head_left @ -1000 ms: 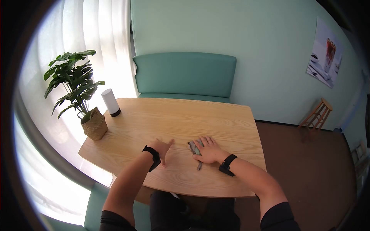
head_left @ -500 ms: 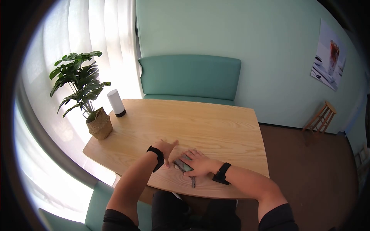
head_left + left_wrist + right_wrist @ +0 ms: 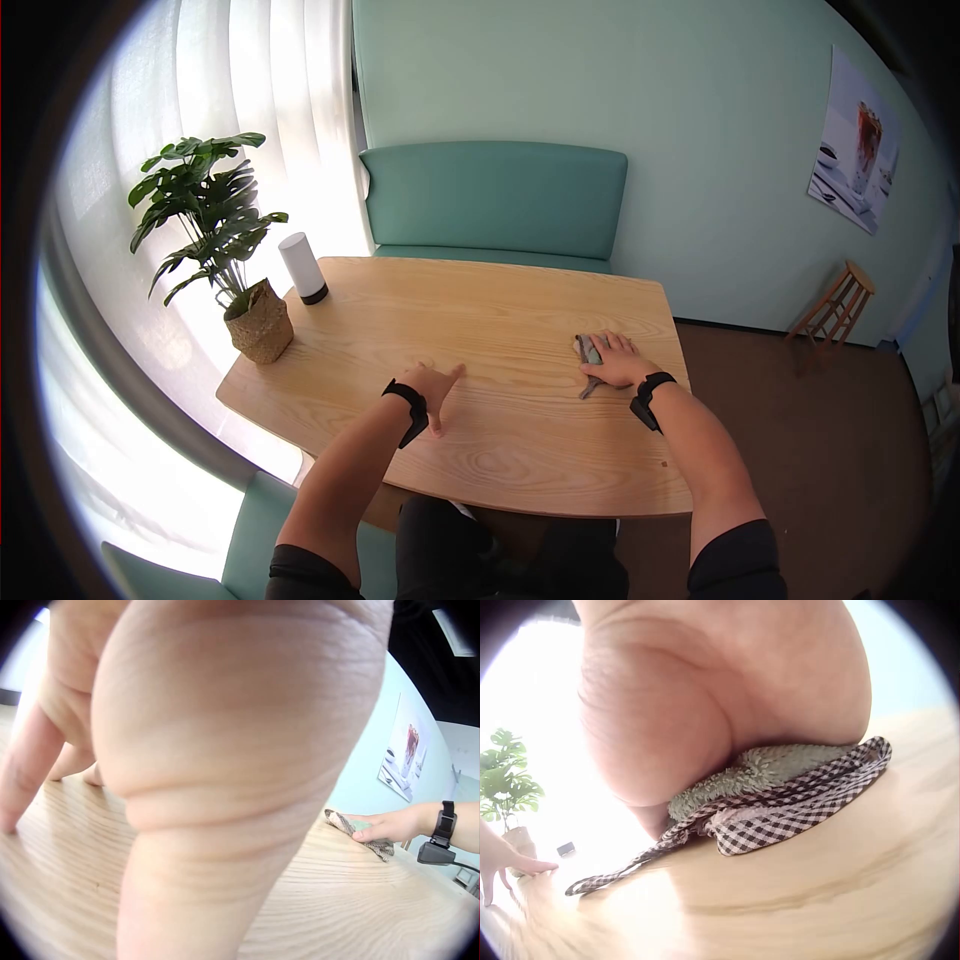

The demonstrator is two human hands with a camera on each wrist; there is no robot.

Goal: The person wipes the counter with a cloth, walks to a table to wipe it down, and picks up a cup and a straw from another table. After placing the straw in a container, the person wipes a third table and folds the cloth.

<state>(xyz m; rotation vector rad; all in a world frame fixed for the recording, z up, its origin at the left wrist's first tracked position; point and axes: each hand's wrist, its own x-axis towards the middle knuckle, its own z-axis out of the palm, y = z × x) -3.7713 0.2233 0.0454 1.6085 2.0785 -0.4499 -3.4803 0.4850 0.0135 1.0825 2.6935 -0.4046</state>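
Note:
Under the palm of my right hand (image 3: 617,362) lies a grey-green fluffy cloth (image 3: 761,774) with a black-and-white checked edge (image 3: 780,817), pressed flat on the wooden table (image 3: 480,310) near its right side. A thin checked loop (image 3: 604,881) trails out from it. The right fingers lie spread over the cloth in the head view. My left hand (image 3: 430,387) rests on the table left of centre, its fingertips (image 3: 9,825) touching the wood and its fingers spread, holding nothing.
A potted plant (image 3: 262,322) and a white cylinder with a black base (image 3: 300,265) stand at the table's left end. Behind the table is a green bench (image 3: 490,200). A wooden stool (image 3: 838,305) stands on the floor at the right, below a poster (image 3: 853,145).
My right hand and the cloth came toward my left hand and the near edge, then went far to the right and away. My left hand has stayed at about the same spot.

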